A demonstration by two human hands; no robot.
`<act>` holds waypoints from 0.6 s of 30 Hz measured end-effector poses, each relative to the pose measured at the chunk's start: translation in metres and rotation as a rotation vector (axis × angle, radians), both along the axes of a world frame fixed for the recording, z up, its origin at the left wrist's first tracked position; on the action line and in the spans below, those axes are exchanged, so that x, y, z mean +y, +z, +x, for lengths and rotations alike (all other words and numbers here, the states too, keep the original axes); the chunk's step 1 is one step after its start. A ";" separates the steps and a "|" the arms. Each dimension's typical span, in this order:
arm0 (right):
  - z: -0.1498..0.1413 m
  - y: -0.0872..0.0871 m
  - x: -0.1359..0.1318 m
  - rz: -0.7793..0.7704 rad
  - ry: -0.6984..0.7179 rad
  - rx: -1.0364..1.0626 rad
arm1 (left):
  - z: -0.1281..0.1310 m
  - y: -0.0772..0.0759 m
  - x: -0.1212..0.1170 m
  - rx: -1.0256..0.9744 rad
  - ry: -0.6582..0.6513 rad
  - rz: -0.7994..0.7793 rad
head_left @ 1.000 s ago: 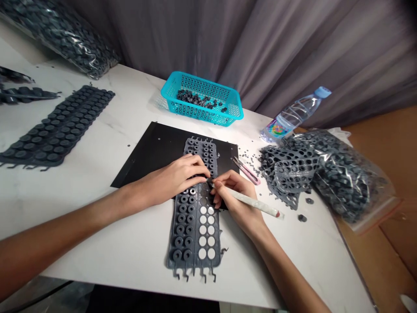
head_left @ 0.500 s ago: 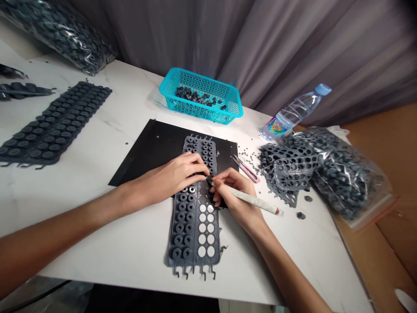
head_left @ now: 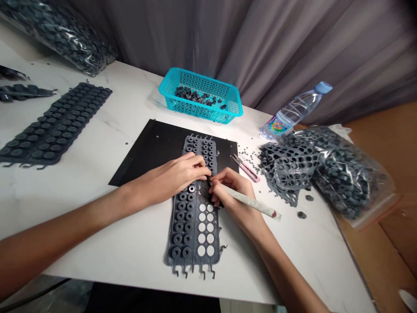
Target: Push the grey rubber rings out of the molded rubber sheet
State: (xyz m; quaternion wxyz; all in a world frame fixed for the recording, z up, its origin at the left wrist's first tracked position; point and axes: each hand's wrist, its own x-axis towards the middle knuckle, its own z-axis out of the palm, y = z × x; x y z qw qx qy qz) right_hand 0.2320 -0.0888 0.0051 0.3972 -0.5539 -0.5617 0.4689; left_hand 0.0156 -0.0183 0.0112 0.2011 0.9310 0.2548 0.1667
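Observation:
A dark grey moulded rubber sheet (head_left: 193, 217) lies lengthwise before me, studded with ring-shaped plugs. Part of its right half has round holes with the white table showing through. My left hand (head_left: 182, 174) rests across the sheet's middle, fingers bent and closed on it near the row of plugs by the holes. Closed like a writing grip, my right hand (head_left: 236, 191) holds a pen-shaped tool with a whitish wrapped handle (head_left: 254, 202). Its tip is hidden between the two hands, at the sheet. Both hands' fingertips nearly meet there.
Under the sheet's far part lies a black board (head_left: 143, 148). Behind stands a turquoise basket (head_left: 202, 114) with loose plugs. Pink-handled snips (head_left: 246, 168), punched-out sheets (head_left: 293, 167), a water bottle (head_left: 293, 113) and a bag of parts (head_left: 348, 187) are right. Another sheet (head_left: 55, 126) lies left.
My left fingertips have shifted slightly right, towards my right hand. The tool's handle has tilted down and left a little. The sheet stays in place.

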 end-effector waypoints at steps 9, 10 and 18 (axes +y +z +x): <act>0.003 -0.005 0.004 -0.037 0.014 0.094 | 0.002 -0.001 0.004 -0.036 -0.016 0.002; 0.005 -0.006 0.004 -0.046 0.018 0.126 | 0.002 -0.001 0.004 -0.036 -0.017 0.004; 0.009 -0.007 0.005 -0.060 0.035 0.173 | 0.001 -0.002 0.003 -0.060 -0.015 0.001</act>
